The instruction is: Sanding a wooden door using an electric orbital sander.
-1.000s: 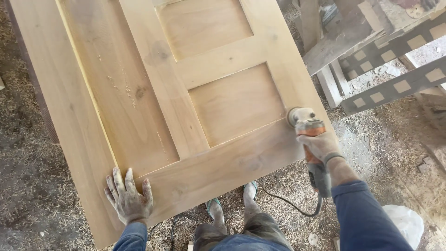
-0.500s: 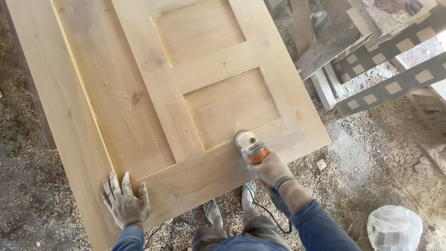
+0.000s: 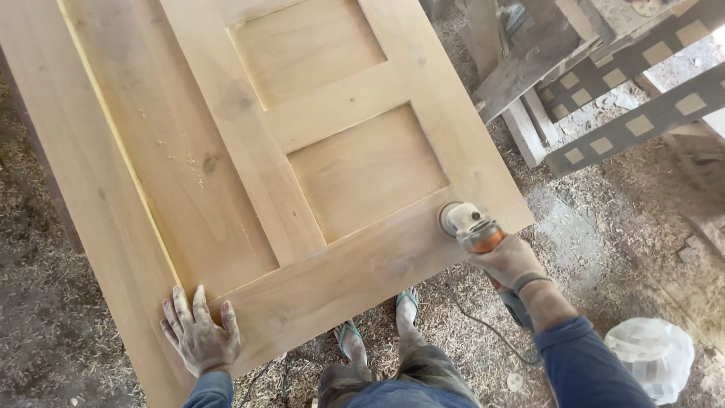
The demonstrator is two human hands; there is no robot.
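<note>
A large pale wooden panelled door point(image 3: 226, 166) lies flat in front of me, its near rail running across the bottom. My left hand point(image 3: 199, 334), dusty and spread flat, presses on the door's near left corner. My right hand point(image 3: 510, 262) grips an angle grinder point(image 3: 467, 224) with an orange and grey body. Its round sanding disc rests on the near rail close to the door's right corner. The grinder's dark cord point(image 3: 483, 326) trails down towards the floor.
Sawdust and wood shavings cover the ground point(image 3: 589, 227). My sandalled feet point(image 3: 408, 302) stand under the door's near edge. Timber beams and a latticed frame point(image 3: 619, 83) lie at the upper right. A white plastic bag point(image 3: 651, 355) sits at the lower right.
The grinder slid left along the near rail, then back to the right near the door's corner. My left hand stayed pressed on the near left corner.
</note>
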